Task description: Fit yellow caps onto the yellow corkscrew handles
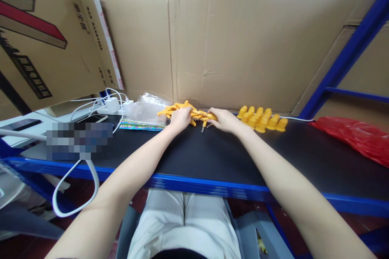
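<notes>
Both my arms reach forward over a black work surface (212, 158) with a blue front edge. My left hand (180, 119) rests with curled fingers on a heap of small orange-yellow plastic pieces (181, 108) at the back of the surface. My right hand (223, 119) is closed on one orange-yellow piece (212, 116) at the heap's right edge. A small metal chain (206, 127) lies just under the two hands. To the right stand several yellow moulded pieces (261, 119) in a tight cluster.
A cardboard wall (231, 44) closes the back. A clear plastic bag (146, 111) and white chargers with cables (112, 105) lie at the left, a phone (21, 124) further left. A red plastic bag (358, 135) lies at the right. Blue shelf posts (343, 56) stand right.
</notes>
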Motion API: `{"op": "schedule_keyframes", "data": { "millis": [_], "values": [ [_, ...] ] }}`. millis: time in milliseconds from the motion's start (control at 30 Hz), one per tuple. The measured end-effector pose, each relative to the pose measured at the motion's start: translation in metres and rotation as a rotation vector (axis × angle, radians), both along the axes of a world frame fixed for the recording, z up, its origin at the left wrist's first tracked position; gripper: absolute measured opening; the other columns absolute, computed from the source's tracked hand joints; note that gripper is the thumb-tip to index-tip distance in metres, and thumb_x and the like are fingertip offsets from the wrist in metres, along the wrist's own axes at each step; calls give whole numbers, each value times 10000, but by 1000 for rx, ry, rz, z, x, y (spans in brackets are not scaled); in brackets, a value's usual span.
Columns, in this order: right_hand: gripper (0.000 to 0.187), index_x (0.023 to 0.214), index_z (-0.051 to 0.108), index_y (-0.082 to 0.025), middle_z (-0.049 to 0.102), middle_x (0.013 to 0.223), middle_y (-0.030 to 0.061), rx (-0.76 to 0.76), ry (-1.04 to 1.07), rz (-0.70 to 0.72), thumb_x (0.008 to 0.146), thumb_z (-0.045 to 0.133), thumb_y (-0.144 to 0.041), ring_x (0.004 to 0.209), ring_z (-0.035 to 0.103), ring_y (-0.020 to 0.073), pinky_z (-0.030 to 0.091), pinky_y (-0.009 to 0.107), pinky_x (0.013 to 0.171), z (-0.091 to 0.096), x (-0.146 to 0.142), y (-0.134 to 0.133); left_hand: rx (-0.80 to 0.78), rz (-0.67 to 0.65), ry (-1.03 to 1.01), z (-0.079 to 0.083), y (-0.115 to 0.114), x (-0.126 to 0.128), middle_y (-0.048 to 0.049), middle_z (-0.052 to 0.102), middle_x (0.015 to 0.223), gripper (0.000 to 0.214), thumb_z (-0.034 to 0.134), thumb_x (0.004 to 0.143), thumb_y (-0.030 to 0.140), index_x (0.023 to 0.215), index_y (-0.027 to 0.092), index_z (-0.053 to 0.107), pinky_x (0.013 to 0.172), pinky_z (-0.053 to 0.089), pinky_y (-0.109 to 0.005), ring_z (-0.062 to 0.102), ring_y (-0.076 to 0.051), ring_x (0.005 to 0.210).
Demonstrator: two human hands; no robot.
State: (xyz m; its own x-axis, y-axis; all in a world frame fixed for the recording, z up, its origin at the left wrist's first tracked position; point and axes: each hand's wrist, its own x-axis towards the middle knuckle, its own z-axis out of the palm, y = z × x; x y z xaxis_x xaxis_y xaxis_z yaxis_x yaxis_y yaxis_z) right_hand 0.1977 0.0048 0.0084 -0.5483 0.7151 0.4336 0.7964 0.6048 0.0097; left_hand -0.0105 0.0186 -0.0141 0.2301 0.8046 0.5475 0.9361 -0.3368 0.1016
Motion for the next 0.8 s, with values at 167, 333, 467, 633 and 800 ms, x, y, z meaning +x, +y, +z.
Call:
{"op": "schedule_keyframes", "data": {
  "millis": [167, 333, 467, 633, 800],
  "values": [
    [212, 1018, 564, -198, 672, 963, 80, -23, -4, 19, 849, 523, -318, 833, 626, 205, 407, 275, 702, -1, -2, 0, 8, -89, -53, -5, -1, 6, -124, 637, 1096, 356, 354, 910, 221, 1231, 166, 497, 855, 454, -369, 606, -240, 990],
    [234, 1031, 574, -192, 673, 977, 90, -46, -50, -45, 838, 535, -320, 856, 630, 223, 410, 284, 703, 0, -1, 0, -29, -186, -82, -10, -1, 10, -157, 528, 1286, 551, 377, 901, 263, 1419, 133, 242, 998, 340, -455, 472, -264, 1202],
    [256, 1045, 588, -195, 670, 1008, 100, -85, -112, -183, 823, 555, -317, 878, 630, 246, 413, 298, 699, 6, 3, -3, -181, -171, -26, -18, 3, 11, -154, 431, 1389, 602, 334, 916, 352, 1456, 159, 152, 1052, 229, -534, 353, -291, 1303],
    [259, 1035, 620, -193, 646, 1056, 100, -112, -123, -350, 822, 551, -323, 938, 609, 239, 425, 309, 755, 19, 18, -2, -283, -150, 119, -25, 8, 12, -96, 410, 1414, 568, 274, 932, 400, 1463, 226, 168, 1088, 166, -510, 252, -271, 1358],
    [304, 1028, 658, -173, 625, 1090, 119, -50, -8, -502, 804, 589, -367, 1010, 580, 248, 429, 311, 795, 29, 49, 9, -168, -58, 141, -23, 5, 15, -129, 431, 1341, 523, 301, 929, 406, 1433, 265, 295, 1021, 294, -467, 362, -301, 1264]
  ]
}}
